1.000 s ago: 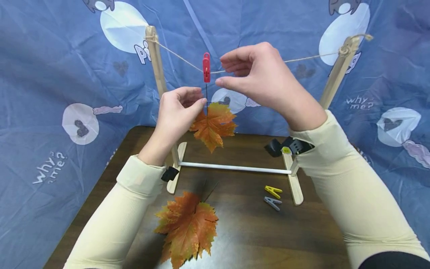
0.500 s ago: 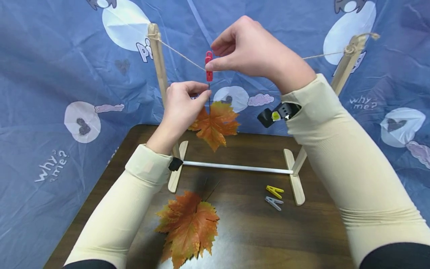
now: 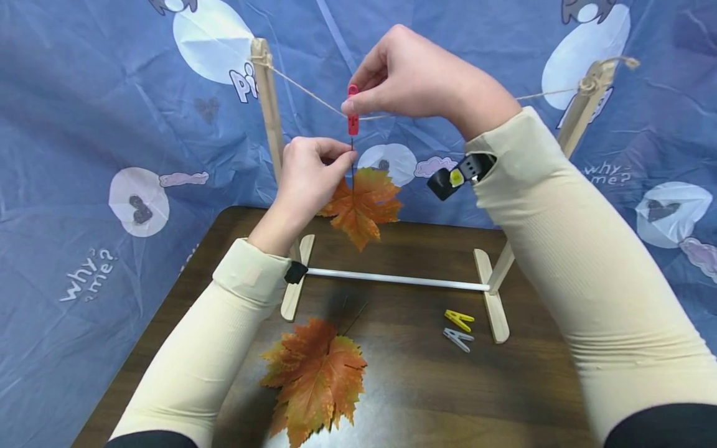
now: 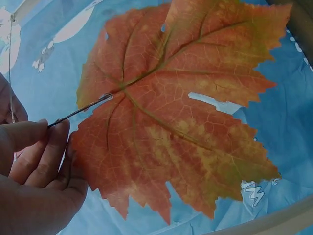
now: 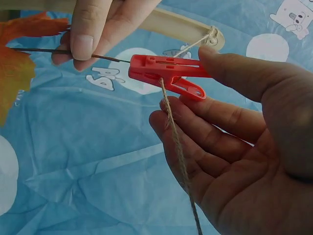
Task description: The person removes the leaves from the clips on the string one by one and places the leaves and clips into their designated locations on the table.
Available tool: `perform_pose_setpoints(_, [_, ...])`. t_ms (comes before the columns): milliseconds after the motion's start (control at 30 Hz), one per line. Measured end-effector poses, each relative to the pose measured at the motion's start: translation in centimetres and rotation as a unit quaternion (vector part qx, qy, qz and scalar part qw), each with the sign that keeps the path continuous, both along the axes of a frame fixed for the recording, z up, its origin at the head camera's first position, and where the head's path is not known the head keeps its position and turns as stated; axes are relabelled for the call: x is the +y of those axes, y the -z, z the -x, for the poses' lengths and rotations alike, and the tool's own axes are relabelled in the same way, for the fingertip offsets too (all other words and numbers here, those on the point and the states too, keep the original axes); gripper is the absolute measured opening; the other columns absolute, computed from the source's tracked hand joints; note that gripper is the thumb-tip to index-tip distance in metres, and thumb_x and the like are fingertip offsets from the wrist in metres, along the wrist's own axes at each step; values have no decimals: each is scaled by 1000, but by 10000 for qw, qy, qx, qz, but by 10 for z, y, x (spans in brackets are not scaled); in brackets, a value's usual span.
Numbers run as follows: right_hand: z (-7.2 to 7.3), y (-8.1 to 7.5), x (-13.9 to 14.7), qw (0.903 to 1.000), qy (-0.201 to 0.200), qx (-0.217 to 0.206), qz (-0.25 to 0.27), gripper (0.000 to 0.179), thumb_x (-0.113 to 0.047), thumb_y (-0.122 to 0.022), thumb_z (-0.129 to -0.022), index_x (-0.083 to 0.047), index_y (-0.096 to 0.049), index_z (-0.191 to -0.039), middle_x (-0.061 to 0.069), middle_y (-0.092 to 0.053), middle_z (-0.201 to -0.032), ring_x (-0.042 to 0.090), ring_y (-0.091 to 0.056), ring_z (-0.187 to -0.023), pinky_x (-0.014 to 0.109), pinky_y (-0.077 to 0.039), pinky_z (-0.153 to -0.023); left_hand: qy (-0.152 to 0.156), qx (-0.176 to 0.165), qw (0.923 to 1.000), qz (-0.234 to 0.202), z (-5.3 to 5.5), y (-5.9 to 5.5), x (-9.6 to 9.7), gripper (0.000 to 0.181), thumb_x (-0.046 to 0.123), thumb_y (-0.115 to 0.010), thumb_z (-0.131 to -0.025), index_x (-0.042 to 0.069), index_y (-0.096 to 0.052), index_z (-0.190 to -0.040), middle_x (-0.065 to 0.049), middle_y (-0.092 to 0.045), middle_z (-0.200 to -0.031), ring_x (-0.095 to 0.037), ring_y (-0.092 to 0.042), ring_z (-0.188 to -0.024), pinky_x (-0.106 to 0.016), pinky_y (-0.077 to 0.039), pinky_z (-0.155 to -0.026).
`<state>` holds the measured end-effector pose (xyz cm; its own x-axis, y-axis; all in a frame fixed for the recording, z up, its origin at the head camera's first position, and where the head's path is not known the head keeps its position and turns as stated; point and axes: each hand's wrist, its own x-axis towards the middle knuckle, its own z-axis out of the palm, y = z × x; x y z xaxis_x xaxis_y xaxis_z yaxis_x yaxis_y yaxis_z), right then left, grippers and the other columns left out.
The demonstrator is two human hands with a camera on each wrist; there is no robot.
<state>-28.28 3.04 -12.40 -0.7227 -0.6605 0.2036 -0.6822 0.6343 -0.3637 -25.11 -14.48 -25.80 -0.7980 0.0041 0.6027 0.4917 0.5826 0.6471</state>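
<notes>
My left hand (image 3: 311, 169) pinches the thin dark stem (image 5: 46, 51) of an orange maple leaf (image 3: 363, 205) between thumb and fingertips. The leaf hangs below that hand and fills much of the left wrist view. Above it, a red clothespin (image 3: 353, 124) sits on the twine (image 5: 177, 142), jaws pointing down. The stem's tip meets the clothespin's jaw end; whether it is clamped cannot be told. My right hand (image 3: 417, 84) holds the clothespin by its handles, thumb on one arm and fingers against the other.
The twine runs between two wooden posts (image 3: 270, 118), joined low down by a white rod (image 3: 398, 279). More maple leaves (image 3: 316, 376) lie on the brown table (image 3: 448, 398) at the front. A yellow clothespin (image 3: 459, 320) and a grey clothespin (image 3: 458, 339) lie near the right foot.
My right hand has come left and up to the red clothespin and now grips it; a second ago it was apart from it. My left hand has risen slightly along the stem.
</notes>
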Motion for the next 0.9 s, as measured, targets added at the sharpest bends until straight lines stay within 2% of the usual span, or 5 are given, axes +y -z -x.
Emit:
perform_pose_setpoints(167, [-1,-1,2,10000,30,65,-40,30,-41,-74,-92,-14,-79,-103,-2,-75,-92,13,-59,-81,29,-45,-73,-22,-75,9999,63,0,0,1,11,11,-75,-93,3,-82,-94,-4,-75,-81,-14,-59,-70,-24,-44,-65])
perform_pose_setpoints(533, [-1,-3,5,9984,0,526,-207,26,-38,-74,-94,-15,-83,-103,-3,-76,-88,13,-56,-74,29,-42,-65,-14,-165,9998,147,1,-1,3,13,13,-75,-94,3,-82,-95,-3,-74,-80,-14,-58,-69,-24,-43,-63])
perform_pose_setpoints(733, [-2,-5,7,9966,-27,798,-207,22,-32,-72,-97,-15,-83,-106,-3,-76,-93,12,-56,-73,29,-39,-63,47,-99,9998,167,-1,3,4,11,11,-75,-93,2,-82,-94,-4,-74,-80,-14,-59,-68,-25,-43,-62])
perform_pose_setpoints(900, [-4,-9,10,9960,134,869,-142,22,-32,-70,-98,-15,-82,-106,-2,-77,-94,12,-58,-75,29,-39,-62,112,-154,9997,165,-2,5,5,11,10,-75,-93,2,-82,-95,-3,-75,-81,-13,-60,-69,-26,-45,-63])
